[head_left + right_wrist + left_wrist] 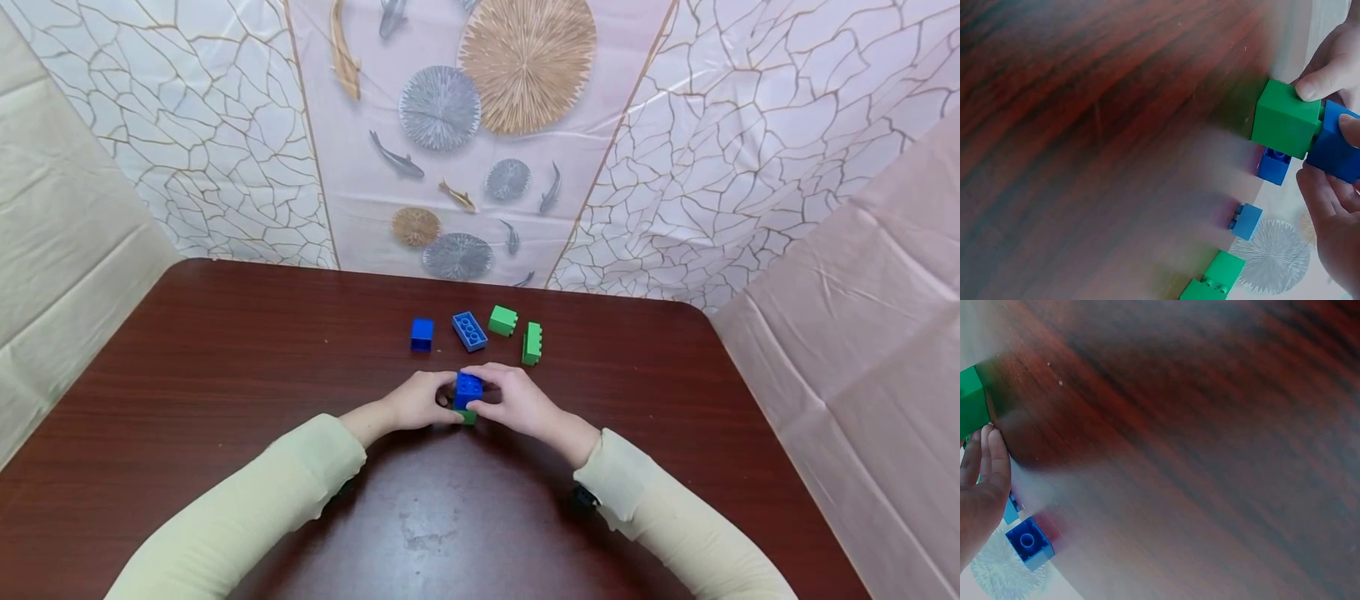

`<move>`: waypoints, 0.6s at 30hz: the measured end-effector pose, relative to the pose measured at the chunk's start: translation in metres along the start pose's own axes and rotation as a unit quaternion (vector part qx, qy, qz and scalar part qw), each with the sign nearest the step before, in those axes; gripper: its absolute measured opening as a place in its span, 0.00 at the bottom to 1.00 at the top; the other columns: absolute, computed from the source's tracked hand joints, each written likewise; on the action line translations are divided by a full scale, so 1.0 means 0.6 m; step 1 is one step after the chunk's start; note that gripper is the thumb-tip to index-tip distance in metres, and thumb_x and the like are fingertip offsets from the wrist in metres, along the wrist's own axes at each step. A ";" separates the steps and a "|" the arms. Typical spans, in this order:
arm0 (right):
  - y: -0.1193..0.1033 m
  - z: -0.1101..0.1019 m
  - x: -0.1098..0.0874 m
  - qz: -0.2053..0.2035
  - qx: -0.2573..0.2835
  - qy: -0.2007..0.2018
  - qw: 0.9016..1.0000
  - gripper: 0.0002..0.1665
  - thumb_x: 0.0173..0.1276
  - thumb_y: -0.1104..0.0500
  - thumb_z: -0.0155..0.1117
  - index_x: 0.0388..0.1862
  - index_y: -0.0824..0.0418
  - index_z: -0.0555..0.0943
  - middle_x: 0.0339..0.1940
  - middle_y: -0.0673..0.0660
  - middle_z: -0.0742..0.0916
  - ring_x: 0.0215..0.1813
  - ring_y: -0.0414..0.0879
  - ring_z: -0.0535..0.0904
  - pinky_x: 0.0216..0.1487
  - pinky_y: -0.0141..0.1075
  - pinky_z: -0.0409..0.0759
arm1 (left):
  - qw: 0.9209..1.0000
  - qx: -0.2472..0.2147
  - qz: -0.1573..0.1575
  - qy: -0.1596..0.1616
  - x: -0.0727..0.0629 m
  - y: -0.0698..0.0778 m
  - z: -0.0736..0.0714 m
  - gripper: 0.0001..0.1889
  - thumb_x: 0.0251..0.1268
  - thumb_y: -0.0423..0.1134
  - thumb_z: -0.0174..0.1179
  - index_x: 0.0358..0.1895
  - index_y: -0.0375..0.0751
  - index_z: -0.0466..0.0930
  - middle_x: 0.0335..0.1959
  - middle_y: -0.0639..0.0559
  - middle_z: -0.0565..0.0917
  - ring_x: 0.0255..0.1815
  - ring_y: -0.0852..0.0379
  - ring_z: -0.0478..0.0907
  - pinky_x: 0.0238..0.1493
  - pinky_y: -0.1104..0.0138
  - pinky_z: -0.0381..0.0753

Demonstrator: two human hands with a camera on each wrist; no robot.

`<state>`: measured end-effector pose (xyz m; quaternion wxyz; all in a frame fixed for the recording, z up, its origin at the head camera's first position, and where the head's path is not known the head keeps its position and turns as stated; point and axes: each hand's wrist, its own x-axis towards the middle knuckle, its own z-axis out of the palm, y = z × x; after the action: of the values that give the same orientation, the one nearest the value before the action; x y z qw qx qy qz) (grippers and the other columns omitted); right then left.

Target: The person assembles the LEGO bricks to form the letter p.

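Observation:
In front of me, my left hand (416,402) grips a green brick (1286,119), its thumb pressed on one face. With its thumb and fingers, my right hand (519,402) holds a blue brick (468,388) right above the green one. The right wrist view shows a narrow gap between the two bricks, with green studs visible in it. Beyond the hands lie a blue brick (422,335) and a longer blue brick (469,331) with its hollow underside up. To their right are a green brick (503,321) and a longer green brick (532,343), both on their sides.
The brown wooden table (247,375) has rounded far corners. A patterned cloth (457,167) with fish and round motifs hangs behind it, and pale fabric (862,333) closes off the sides.

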<state>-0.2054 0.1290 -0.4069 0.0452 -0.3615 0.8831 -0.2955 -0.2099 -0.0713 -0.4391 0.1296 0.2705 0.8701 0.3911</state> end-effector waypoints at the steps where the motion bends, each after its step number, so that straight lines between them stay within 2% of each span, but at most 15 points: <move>1: -0.001 0.000 0.001 -0.003 -0.006 0.000 1.000 0.29 0.60 0.59 0.68 0.60 0.64 0.74 0.50 0.59 0.83 0.50 0.49 0.81 0.52 0.39 0.80 | 1.000 0.000 0.001 0.000 0.000 0.000 -0.001 0.19 0.54 0.41 0.67 0.48 0.40 0.76 0.40 0.47 0.84 0.39 0.58 0.80 0.45 0.67 0.81; 9: -0.010 0.002 0.002 -0.020 -0.044 0.006 0.999 0.28 0.59 0.58 0.68 0.59 0.64 0.75 0.49 0.59 0.83 0.49 0.48 0.80 0.51 0.39 0.80 | 1.000 -0.001 0.000 -0.002 -0.001 -0.002 -0.005 0.18 0.54 0.41 0.67 0.47 0.40 0.76 0.40 0.48 0.84 0.39 0.58 0.79 0.45 0.67 0.80; 13: -0.007 -0.001 0.006 -0.015 -0.026 -0.007 1.000 0.28 0.60 0.58 0.68 0.59 0.64 0.75 0.51 0.60 0.83 0.51 0.49 0.80 0.53 0.40 0.80 | 1.000 -0.001 -0.003 0.002 -0.002 -0.002 -0.005 0.18 0.53 0.40 0.68 0.46 0.41 0.76 0.38 0.49 0.84 0.38 0.59 0.79 0.44 0.68 0.80; 18: -0.003 -0.007 0.008 0.017 0.014 -0.018 1.000 0.28 0.60 0.54 0.67 0.58 0.63 0.76 0.53 0.59 0.83 0.52 0.48 0.79 0.51 0.40 0.80 | 1.000 -0.005 0.001 0.001 -0.002 0.000 -0.001 0.19 0.53 0.40 0.68 0.47 0.40 0.76 0.40 0.48 0.84 0.39 0.59 0.79 0.44 0.68 0.80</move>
<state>-0.2090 0.1271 -0.4018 0.0711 -0.3512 0.8838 -0.3007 -0.2092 -0.0724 -0.4389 0.1299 0.2706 0.8679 0.3958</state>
